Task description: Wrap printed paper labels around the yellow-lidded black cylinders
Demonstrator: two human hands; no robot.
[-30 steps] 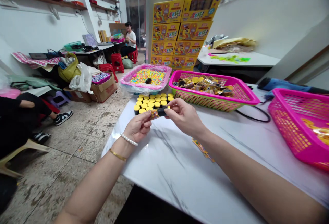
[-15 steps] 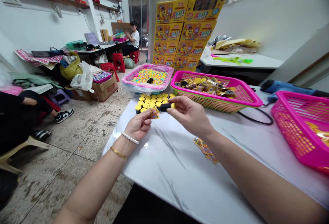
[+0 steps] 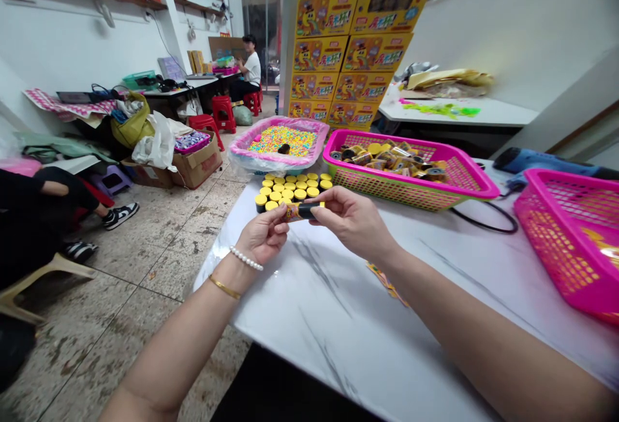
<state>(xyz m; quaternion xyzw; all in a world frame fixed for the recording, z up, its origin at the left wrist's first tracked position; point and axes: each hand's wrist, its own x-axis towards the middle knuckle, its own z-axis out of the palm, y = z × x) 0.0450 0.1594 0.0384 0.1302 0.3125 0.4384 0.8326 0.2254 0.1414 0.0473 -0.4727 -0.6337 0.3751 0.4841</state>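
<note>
My left hand (image 3: pixel 265 235) pinches a yellow printed wrapper sleeve (image 3: pixel 293 211) between thumb and fingers. My right hand (image 3: pixel 351 219) holds a small black tube with a yellow cap (image 3: pixel 305 210), lying sideways. The tube's black end meets the sleeve and seems partly inside it; how far, I cannot make out. Just behind the hands stand several yellow-capped black tubes (image 3: pixel 289 186) in rows on the white marbled table (image 3: pixel 309 319). A few flat printed sleeves (image 3: pixel 384 283) lie beside my right forearm, which partly hides them.
Behind the tubes sits a pink-lined tub (image 3: pixel 236 148) of colourful candies. A pink-and-green basket (image 3: pixel 411 193) holds wrapped tubes; another pink basket (image 3: pixel 556 248) is at right, near a blue heat-gun-like tool (image 3: pixel 536 159). Yellow cartons (image 3: pixel 324 54) are stacked behind. People sit at left and far back.
The sleeve and the black tube, apart before, have come together end to end. My right hand has shifted slightly left towards my left hand.
</note>
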